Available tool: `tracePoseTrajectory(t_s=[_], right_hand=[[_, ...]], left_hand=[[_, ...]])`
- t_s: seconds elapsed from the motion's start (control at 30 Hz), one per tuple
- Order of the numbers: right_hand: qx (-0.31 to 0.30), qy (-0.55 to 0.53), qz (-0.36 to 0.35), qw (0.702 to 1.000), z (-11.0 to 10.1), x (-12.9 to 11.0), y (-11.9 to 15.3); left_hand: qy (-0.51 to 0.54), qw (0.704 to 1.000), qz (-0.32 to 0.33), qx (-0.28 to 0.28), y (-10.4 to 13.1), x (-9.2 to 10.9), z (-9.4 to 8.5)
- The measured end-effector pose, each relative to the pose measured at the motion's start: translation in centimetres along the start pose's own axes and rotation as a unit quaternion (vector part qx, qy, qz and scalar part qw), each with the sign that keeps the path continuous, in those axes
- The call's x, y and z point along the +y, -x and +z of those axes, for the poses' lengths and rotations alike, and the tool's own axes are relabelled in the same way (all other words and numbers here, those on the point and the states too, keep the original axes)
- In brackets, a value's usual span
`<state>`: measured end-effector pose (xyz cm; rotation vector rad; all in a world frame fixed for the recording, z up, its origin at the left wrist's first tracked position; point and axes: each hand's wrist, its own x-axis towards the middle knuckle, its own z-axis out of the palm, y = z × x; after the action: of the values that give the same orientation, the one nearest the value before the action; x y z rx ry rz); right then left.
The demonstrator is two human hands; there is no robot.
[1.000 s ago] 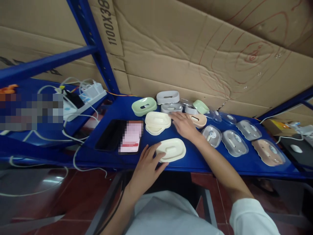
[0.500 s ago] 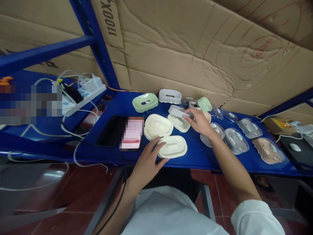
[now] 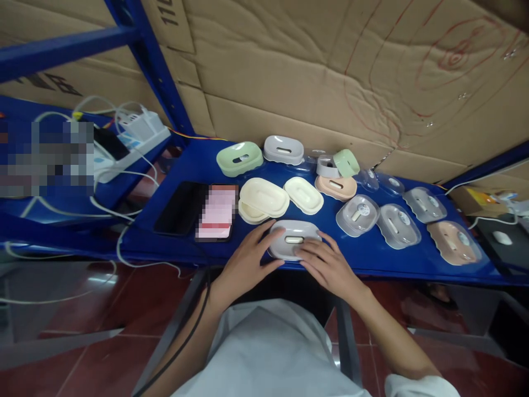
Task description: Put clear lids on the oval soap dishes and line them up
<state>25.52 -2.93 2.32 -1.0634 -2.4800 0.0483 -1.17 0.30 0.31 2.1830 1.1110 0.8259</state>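
At the table's front edge lies a grey oval soap dish part (image 3: 288,251) with a slot in its middle, through which a cream piece shows. My left hand (image 3: 252,256) grips its left end, thumb near the front and fingers along the top. From the right, my right hand (image 3: 326,259) holds the other end, fingers bent over the rim. The cream oval base beneath it is mostly hidden. Just behind are two overlapping cream trays (image 3: 266,196) and a single cream tray (image 3: 303,196).
A green dish (image 3: 239,160) and a grey dish (image 3: 284,149) stand at the back. To the right are a peach dish (image 3: 336,187) and several lidded dishes, one grey (image 3: 399,226). A phone (image 3: 217,212) lies left, beside a dark flat object (image 3: 182,208).
My right hand has brought the grey dish part from above the rear cream tray to the front, onto the cream base. My left hand stays at that base's left end.
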Motion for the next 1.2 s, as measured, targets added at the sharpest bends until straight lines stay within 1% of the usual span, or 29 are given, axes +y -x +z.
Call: tracePoseTrajectory(t_s=[0.07, 0.13, 0.23, 0.27, 0.33, 0.4, 0.47, 0.53, 0.6, 0.67, 0.77, 0.8, 0.87, 0.9, 0.97, 1.07, 1.13, 1.2], right_hand=[[-0.009, -0.015, 0.006, 1.0, 0.1, 0.2, 0.3], [-0.024, -0.052, 0.009, 0.998, -0.2, 0.4, 0.2], [-0.027, -0.081, 0.029, 0.996, -1.6, 1.4, -0.8], [-0.02, -0.066, 0.046, 0.997, -2.3, 2.0, -1.5], [-0.003, 0.002, 0.088, 0.996, -3.7, 3.9, -3.4], [0.013, 0.095, 0.131, 0.987, -5.0, 6.7, -5.9], [0.021, 0.179, 0.166, 0.97, -5.9, 10.1, -8.6], [-0.009, 0.224, 0.173, 0.959, -6.4, 13.4, -11.6], [-0.074, 0.233, 0.169, 0.955, -6.6, 16.3, -14.5], [-0.141, 0.225, 0.181, 0.947, -6.7, 18.6, -17.3], [-0.206, 0.202, 0.214, 0.933, -6.8, 20.7, -20.1], [-0.215, 0.191, 0.219, 0.932, -6.7, 21.1, -20.6], [-0.219, 0.174, 0.22, 0.935, -6.5, 21.7, -20.7], [-0.211, 0.172, 0.216, 0.938, -6.3, 21.8, -20.4], [-0.162, 0.192, 0.196, 0.948, -5.9, 22.0, -19.3], [-0.035, 0.226, 0.14, 0.963, -6.0, 21.8, -17.5], [0.037, 0.225, 0.109, 0.968, -6.3, 21.0, -16.4], [0.081, 0.207, 0.093, 0.97, -6.6, 19.3, -15.2]], left_hand=[[-0.019, 1.0, 0.01, 0.007, 0.1, 0.0, 0.1], [-0.034, 0.999, 0.017, 0.02, 0.1, 0.1, 0.2], [-0.048, 0.998, 0.023, 0.025, 0.1, 0.1, 0.3], [-0.05, 0.998, 0.024, 0.023, 0.1, 0.1, 0.3], [-0.051, 0.998, 0.021, 0.018, 0.1, 0.2, 0.1], [-0.053, 0.998, 0.015, 0.014, 0.1, 0.3, 0.0], [-0.055, 0.998, 0.014, 0.011, 0.2, 0.5, -0.1], [-0.057, 0.998, 0.017, 0.01, 0.3, 0.5, -0.2], [-0.059, 0.998, 0.018, 0.009, 0.3, 0.5, -0.2], [-0.062, 0.998, 0.015, 0.007, 0.3, 0.6, -0.2], [-0.062, 0.998, 0.016, 0.002, 0.4, 0.6, -0.4], [-0.061, 0.998, 0.017, 0.0, 0.5, 0.6, -0.5], [-0.061, 0.998, 0.019, -0.005, 0.6, 0.6, -0.7], [-0.063, 0.998, 0.017, -0.007, 0.6, 0.6, -0.7], [-0.069, 0.998, 0.012, -0.009, 0.6, 0.5, -0.6], [-0.076, 0.997, 0.007, -0.002, 0.3, 0.2, -0.2], [-0.077, 0.997, 0.004, 0.008, 0.1, 0.1, 0.1], [-0.074, 0.997, -0.002, 0.015, 0.0, 0.0, 0.4]])
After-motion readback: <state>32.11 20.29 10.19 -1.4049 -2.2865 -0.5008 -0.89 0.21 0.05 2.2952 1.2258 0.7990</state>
